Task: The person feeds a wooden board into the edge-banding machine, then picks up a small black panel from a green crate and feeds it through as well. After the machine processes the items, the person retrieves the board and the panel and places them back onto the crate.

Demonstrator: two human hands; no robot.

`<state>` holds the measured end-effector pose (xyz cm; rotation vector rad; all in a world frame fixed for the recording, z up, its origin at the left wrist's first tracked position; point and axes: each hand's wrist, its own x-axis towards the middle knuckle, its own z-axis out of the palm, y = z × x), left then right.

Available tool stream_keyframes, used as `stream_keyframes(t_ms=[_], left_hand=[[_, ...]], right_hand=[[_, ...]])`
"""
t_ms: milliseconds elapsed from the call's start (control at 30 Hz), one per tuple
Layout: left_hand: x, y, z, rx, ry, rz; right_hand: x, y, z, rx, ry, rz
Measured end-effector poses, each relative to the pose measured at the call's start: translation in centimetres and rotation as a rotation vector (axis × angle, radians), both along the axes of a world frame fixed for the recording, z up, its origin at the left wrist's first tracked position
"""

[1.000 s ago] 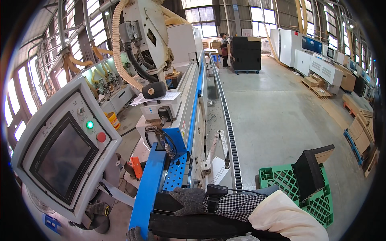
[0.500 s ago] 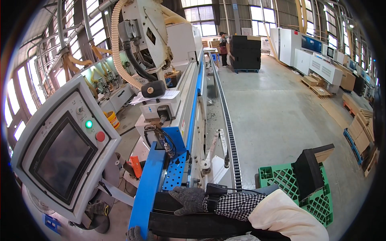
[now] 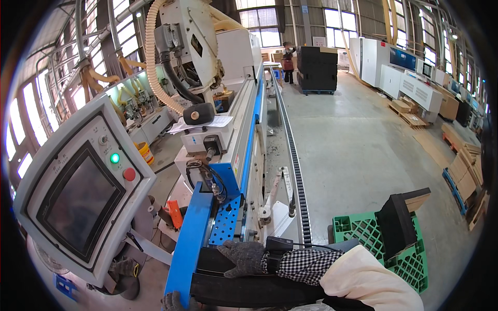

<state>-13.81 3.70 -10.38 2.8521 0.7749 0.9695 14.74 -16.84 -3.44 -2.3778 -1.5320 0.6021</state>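
Note:
My right hand (image 3: pixel 244 258), in a grey knitted glove, lies flat on a black panel (image 3: pixel 249 291) at the near end of the machine. Its fingers point left and the thumb is spread apart from them. A blue guide bar (image 3: pixel 188 241) runs along the panel's left side. At the bottom edge, my gloved left hand (image 3: pixel 173 301) is beside the near end of that bar. Only part of it shows, and its grip is hidden. Just beyond the panel is a blue perforated plate (image 3: pixel 224 224).
A control panel (image 3: pixel 83 202) with a dark screen stands at left. A roller rail (image 3: pixel 291 150) runs away along the machine's right side. On the right, a green pallet (image 3: pixel 358 230) bears black boards (image 3: pixel 397 220). A person (image 3: pixel 288 65) stands far off by a black stack (image 3: pixel 317 70).
Both my hands keep their places on the panel and by the bar. My view has shifted very slightly. The far person has changed posture a little.

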Motion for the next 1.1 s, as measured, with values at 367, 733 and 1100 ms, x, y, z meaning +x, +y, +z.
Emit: stream_keyframes(t_ms=[367, 733, 1100], left_hand=[[-0.3, 0.1, 0.0, -0.035, 0.020, -0.014], [-0.1, 0.0, 0.1, 0.012, -0.002, -0.022], [0.0, 0.4, -0.2, 0.022, 0.006, -0.026]], right_hand=[[-0.2, -0.1, 1.0, 0.026, 0.047, -0.032], [0.0, -0.2, 0.0, 0.068, -0.032, -0.007], [-0.1, 0.1, -0.5, 0.093, -0.084, -0.023]])
